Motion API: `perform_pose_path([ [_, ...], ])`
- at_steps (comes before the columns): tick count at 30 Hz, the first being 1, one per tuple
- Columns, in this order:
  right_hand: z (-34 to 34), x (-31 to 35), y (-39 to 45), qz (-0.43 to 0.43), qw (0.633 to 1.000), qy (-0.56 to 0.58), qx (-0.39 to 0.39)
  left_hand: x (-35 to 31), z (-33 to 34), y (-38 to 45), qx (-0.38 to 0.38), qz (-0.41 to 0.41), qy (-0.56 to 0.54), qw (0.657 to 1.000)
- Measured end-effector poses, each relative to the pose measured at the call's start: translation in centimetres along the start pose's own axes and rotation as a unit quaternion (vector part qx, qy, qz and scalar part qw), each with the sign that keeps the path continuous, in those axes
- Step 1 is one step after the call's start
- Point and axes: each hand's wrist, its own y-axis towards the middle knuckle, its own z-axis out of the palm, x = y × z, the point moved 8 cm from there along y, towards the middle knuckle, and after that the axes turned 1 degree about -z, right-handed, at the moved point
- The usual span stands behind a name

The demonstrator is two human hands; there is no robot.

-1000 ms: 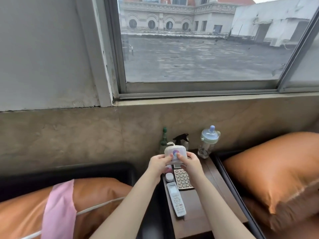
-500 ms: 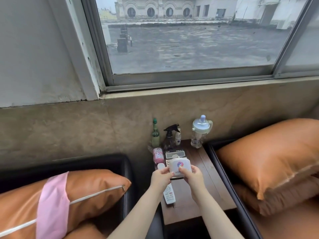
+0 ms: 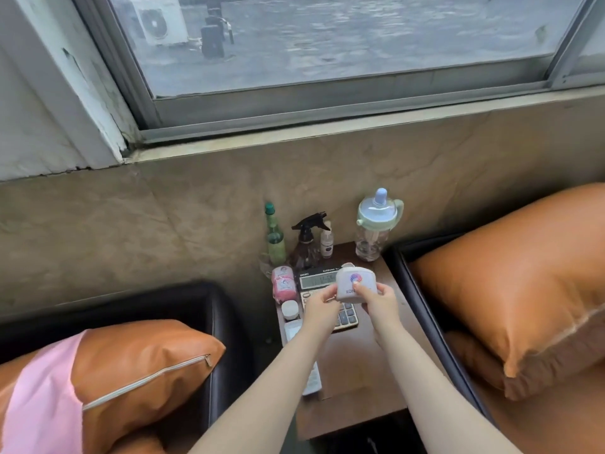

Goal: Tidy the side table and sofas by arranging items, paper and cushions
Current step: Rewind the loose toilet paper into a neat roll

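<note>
two hands: both grip one small white box [image 3: 355, 285] with a swirl logo, held above the calculator [image 3: 322, 290] on the side table [image 3: 363, 381]
left hand [image 3: 319, 309]: thumb and fingertips pinch the box's left lower edge, fingers curled
right hand [image 3: 378, 304]: fingers curled round the box's right side, thumb on its front face
white box: off the table, over the calculator's display and upper keys, logo facing the camera
calculator: flat near the table's middle, partly hidden by the hands
left edge of table: pink packet [image 3: 283, 283], small white-capped jar [image 3: 289, 310] and a remote [image 3: 311, 381] in a row, remote mostly under the left forearm
back of table: green bottle [image 3: 275, 240], dark spray bottle [image 3: 307, 242], small white bottle [image 3: 326, 240], sippy bottle [image 3: 371, 224], all upright by the wall
left sofa: orange cushion [image 3: 137, 371] with a pink cloth [image 3: 42, 407] across it
right sofa: large orange cushion [image 3: 510, 290] tilted against the backrest
</note>
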Motion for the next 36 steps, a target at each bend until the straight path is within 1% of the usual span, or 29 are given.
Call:
perform_pose_path([
  [2, -0.2, -0.2, 4.1, 0.009, 1.0, -0.013, 0.001, 0.5, 1.4, 3.5, 0.009, -0.008, 0.036, 0.999],
  [6, 0.1, -0.5, 10.7, 0.027, 0.999, -0.037, -0.001, 1.9, 2.9, 9.8, 0.01, -0.054, 0.097, 0.994],
  [11, 2.0, -1.4, 16.6, 0.008, 0.996, -0.093, 0.01, 4.0, 3.1, 15.3, 0.022, -0.103, 0.11, 0.988],
  [15, 3.2, -3.5, 19.0, 0.025, 0.998, -0.061, 0.019, 5.7, 3.5, 17.7, 0.033, -0.131, 0.143, 0.98],
  [19, 4.1, -3.5, 19.8, 0.021, 0.999, -0.024, -0.016, 5.2, 3.6, 19.4, 0.041, -0.113, 0.186, 0.975],
  [22, 4.6, -3.2, 20.1, 0.006, 0.998, -0.038, -0.052, 4.6, 3.5, 20.3, 0.034, -0.101, 0.208, 0.972],
  [26, 4.7, -4.1, 20.1, 0.02, 0.992, -0.058, -0.11, 4.4, 3.1, 21.0, 0.032, -0.095, 0.267, 0.959],
  [31, 4.9, -4.1, 20.5, 0.013, 0.987, -0.12, -0.102, 4.3, 3.2, 21.4, 0.04, -0.074, 0.329, 0.941],
  [34, 5.0, -4.0, 20.3, 0.009, 0.981, -0.169, -0.089, 4.6, 2.9, 21.6, 0.031, -0.061, 0.353, 0.933],
  [36, 4.8, -3.7, 19.6, 0.008, 0.977, -0.188, -0.097, 4.5, 2.3, 21.3, 0.017, -0.052, 0.348, 0.936],
])
